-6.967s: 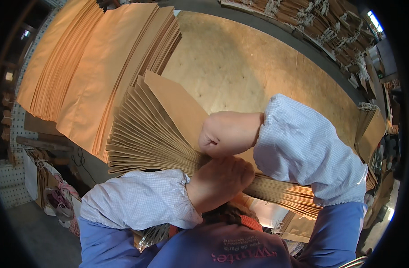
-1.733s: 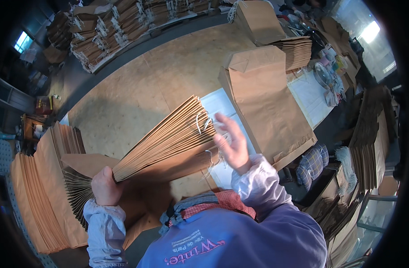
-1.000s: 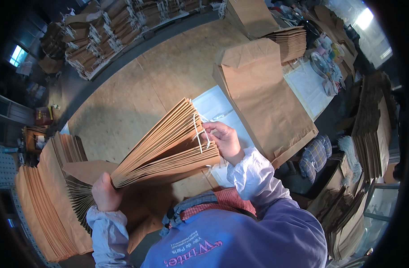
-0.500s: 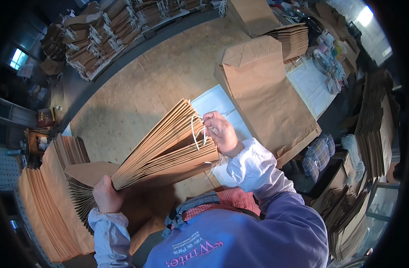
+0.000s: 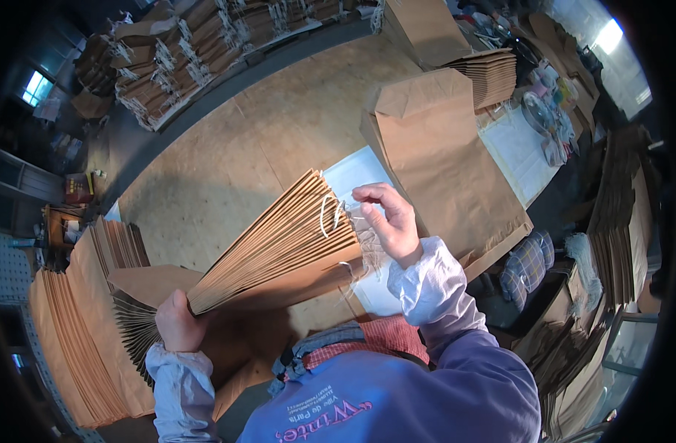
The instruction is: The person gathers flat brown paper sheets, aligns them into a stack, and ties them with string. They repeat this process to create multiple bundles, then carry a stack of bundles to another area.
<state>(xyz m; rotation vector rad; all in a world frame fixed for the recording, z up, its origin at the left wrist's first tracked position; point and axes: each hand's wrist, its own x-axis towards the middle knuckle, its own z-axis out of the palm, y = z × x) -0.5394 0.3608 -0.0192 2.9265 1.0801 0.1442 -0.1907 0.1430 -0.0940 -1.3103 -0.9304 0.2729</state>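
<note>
Wooden table (image 5: 227, 133) stretched across far side. Brown paper stack (image 5: 279, 244) held on near side, waist clenched by left hand (image 5: 179, 323), long axis slanted from near left to far right. Right hand (image 5: 394, 227) held just beyond fanned right end, fingers loosely curled, nothing seen grasped. White string (image 5: 323, 215) looped there, just left of fingertips.

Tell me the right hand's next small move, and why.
Probably move the right hand in to the white cord loop: its fingers look parted and seem to hold nothing, close to where the loop sticks out from the fanned brown paper stack. The left hand grips that stack at its narrow part.
</note>
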